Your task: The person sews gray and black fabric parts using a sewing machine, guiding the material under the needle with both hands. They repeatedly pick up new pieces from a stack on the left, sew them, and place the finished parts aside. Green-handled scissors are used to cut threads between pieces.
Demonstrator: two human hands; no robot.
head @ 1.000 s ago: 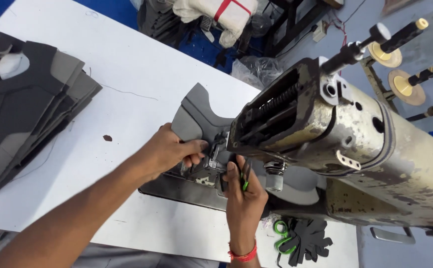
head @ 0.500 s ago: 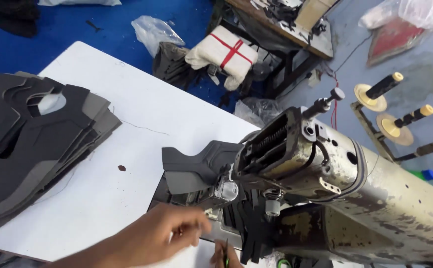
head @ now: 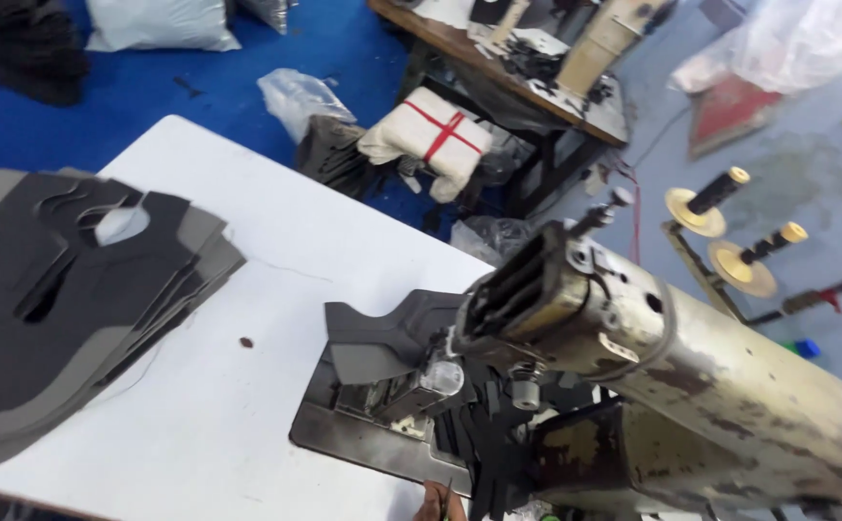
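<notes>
Only the fingertips of my right hand (head: pixel 433 502) show, at the bottom edge just in front of the sewing machine's metal bed plate (head: pixel 363 439). A thin dark tool tip sticks up from them, seemingly the point of small thread snips. My left hand is out of view. A grey and black shaped fabric piece (head: pixel 392 333) lies on the bed under the presser foot (head: pixel 433 378) of the worn metal sewing machine (head: pixel 652 376). More dark cut pieces (head: pixel 484 453) hang over the bed's front.
A stack of grey and black cut pieces (head: pixel 64 289) lies on the left of the white table (head: pixel 276 241). Two thread spool stands (head: pixel 720 198) rise behind the machine. On the blue floor beyond are bags, a white bundle with red tape (head: pixel 431 135) and a cluttered wooden bench (head: pixel 527 58).
The view has tilted up and away. Both hands left the presser foot area and dropped toward the bottom edge; the left hand is gone from view and only my right fingertips remain.
</notes>
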